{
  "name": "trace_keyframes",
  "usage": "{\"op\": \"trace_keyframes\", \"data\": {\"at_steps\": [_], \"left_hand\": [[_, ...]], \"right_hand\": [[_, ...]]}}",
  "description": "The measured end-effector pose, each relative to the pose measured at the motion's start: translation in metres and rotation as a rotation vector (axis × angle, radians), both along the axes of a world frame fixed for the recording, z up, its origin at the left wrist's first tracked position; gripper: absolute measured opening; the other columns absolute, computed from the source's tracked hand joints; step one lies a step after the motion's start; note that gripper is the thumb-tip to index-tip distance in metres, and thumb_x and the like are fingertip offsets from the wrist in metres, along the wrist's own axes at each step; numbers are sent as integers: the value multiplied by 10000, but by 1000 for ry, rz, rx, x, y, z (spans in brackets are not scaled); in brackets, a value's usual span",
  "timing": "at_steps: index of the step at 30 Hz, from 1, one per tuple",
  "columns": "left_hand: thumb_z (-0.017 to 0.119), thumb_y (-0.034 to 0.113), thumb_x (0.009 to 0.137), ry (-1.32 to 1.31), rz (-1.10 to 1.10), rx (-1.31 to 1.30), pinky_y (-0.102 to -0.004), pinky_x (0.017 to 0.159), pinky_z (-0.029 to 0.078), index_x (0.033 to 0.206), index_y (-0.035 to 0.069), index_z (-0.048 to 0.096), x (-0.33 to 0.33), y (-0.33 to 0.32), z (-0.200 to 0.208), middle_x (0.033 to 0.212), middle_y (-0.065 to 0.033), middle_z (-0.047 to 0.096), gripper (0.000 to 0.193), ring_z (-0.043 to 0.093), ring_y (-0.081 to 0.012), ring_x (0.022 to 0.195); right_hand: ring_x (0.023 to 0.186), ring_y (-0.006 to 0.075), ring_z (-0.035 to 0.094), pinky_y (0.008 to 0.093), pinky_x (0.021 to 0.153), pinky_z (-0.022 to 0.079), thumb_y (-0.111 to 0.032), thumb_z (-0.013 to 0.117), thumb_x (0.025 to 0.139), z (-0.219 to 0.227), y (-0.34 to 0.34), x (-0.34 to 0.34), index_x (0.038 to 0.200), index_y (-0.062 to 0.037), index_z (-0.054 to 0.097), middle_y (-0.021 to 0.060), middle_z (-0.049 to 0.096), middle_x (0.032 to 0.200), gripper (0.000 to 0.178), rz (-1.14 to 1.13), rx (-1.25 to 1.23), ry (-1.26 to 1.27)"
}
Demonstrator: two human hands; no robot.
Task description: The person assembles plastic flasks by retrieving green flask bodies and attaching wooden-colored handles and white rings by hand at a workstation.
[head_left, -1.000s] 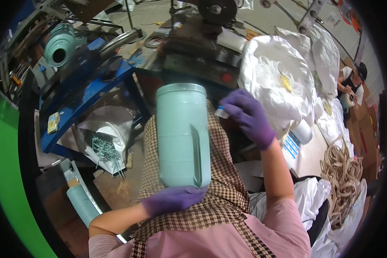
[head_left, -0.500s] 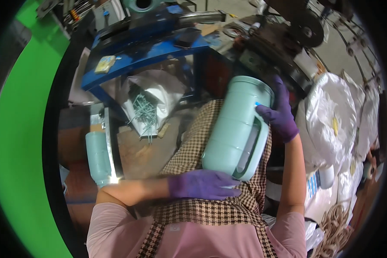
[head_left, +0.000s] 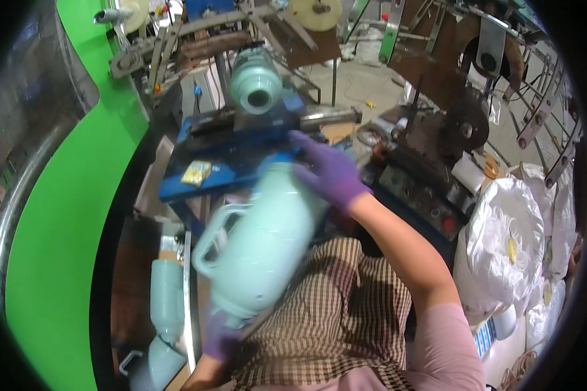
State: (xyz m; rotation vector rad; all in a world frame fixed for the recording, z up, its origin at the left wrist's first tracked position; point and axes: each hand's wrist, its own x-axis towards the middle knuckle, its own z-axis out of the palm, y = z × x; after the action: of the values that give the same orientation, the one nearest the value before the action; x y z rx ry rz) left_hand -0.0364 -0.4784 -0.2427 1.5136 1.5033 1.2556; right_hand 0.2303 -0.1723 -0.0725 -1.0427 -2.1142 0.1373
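A mint-green plastic jug (head_left: 267, 241) with a loop handle (head_left: 214, 241) hangs tilted above my lap, smeared by motion. Its handle faces left. My left hand (head_left: 222, 339), in a purple glove, grips the narrower lower end; part of those fingers is hidden behind it. Gloved alike, my right hand (head_left: 332, 173) holds the far upper end, its thumb lying on the jug's near side. Beyond it, a similar mint-green vessel (head_left: 257, 81) lies on the blue machine stand, its round opening toward me.
More mint-green vessels (head_left: 167, 300) lie at lower left by a metal rail. A small yellow packet (head_left: 197, 173) rests on the blue bench top (head_left: 176, 188). A dark machine (head_left: 417, 195) stands at right, beside a white sack (head_left: 502, 241) of pale rings.
The jug has swung left and turned; its handle, formerly on the right, is now on the left. My left hand has taken its lower end. The view has tipped up toward the machine.
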Motion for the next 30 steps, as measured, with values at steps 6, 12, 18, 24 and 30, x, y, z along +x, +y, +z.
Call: {"op": "trace_keyframes", "data": {"at_steps": [6,12,18,24,30], "left_hand": [[681,356,998,-957,418,250,-433,809,580,1658,165,324,-32,23,19,1483,-122,552,774,620,-311,1214],[669,199,967,-647,429,326,-408,845,598,1708,134,246,-50,59,88,1496,-121,541,855,645,-279,1184],[741,155,908,100,250,575,-402,990,568,1648,74,384,-51,194,155,1491,-153,564,825,630,-303,1271],[851,338,803,1133,350,429,-533,1105,517,1650,209,386,33,363,233,1691,-251,318,975,504,-525,1404],[815,257,845,1603,274,339,-573,1118,505,1650,304,369,46,462,259,1751,-206,230,922,443,-622,1418]], "right_hand": [[980,373,704,502,845,571,-404,799,884,44,132,-115,1257,-167,686,176,677,1104,456,-264,228,-280],[860,299,683,426,744,508,-258,829,749,1,-1,7,910,-189,731,79,667,914,200,-71,651,-117],[1107,309,651,473,972,530,-521,927,750,-49,-227,212,1180,-63,685,130,680,1203,673,-198,274,1001],[920,257,667,364,823,548,-533,955,717,-58,-275,267,880,-65,636,125,694,969,589,22,-78,1169],[729,261,648,357,689,507,-294,929,602,-66,-223,248,678,-54,578,117,665,788,431,269,-93,859]]}}
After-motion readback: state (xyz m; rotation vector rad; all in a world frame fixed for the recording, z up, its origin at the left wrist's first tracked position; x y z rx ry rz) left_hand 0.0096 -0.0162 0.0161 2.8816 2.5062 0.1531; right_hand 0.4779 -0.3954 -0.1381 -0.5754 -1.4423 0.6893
